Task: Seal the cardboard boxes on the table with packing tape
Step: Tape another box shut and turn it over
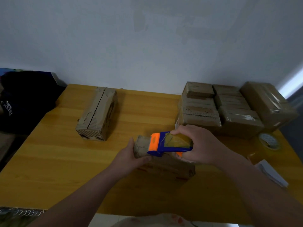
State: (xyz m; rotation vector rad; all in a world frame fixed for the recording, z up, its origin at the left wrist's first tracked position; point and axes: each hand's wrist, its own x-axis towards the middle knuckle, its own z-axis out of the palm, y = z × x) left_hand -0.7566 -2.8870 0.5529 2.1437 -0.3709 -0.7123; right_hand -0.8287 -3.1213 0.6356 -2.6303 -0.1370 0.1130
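At the near middle of the table (49, 153), our right hand (201, 145) grips the blue-and-orange tape dispenser (170, 143) atop the cardboard box (165, 167). Our left hand (131, 155) clasps the box's left end. Its red print is too blurred to read.

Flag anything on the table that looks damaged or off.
The lone box left of centre on the table stands out: a dark gap runs along its top seam, so the flaps are not closed flush, and its near end looks ragged and torn. The stacked boxes at the right look wrapped and tidy.
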